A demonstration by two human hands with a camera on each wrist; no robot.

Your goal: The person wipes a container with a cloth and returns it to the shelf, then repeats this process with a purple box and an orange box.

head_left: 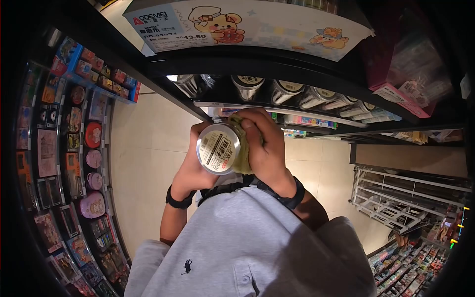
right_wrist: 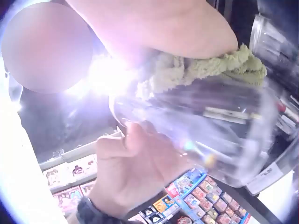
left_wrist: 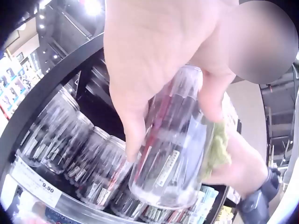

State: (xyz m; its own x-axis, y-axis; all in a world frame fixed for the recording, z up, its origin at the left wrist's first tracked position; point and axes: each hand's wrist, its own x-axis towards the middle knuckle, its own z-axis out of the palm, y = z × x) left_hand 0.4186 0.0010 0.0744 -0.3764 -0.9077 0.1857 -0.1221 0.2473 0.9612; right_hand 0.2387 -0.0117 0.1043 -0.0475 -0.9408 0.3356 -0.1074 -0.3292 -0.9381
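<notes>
A clear plastic jar (head_left: pixel 218 149) with a printed label on its round top is held in front of the shirt. My left hand (head_left: pixel 190 166) grips it from the side, thumb and fingers around the clear wall in the left wrist view. Slim items with a barcode strip show inside the jar (left_wrist: pixel 170 154). A fuzzy green cloth (right_wrist: pixel 205 69) lies against the jar's other side. My right hand (head_left: pixel 269 151) holds this cloth to the jar, its fingers curled over the bunched edge. Part of the cloth is hidden under the right palm.
Similar clear jars (head_left: pixel 285 92) line the dark shelf just ahead, below a printed display box (head_left: pixel 247 29). A price tag (left_wrist: pixel 35 182) runs along that shelf's edge. Packed racks of goods (head_left: pixel 74 148) stand at left, and a white wire rack (head_left: pixel 396 195) at right.
</notes>
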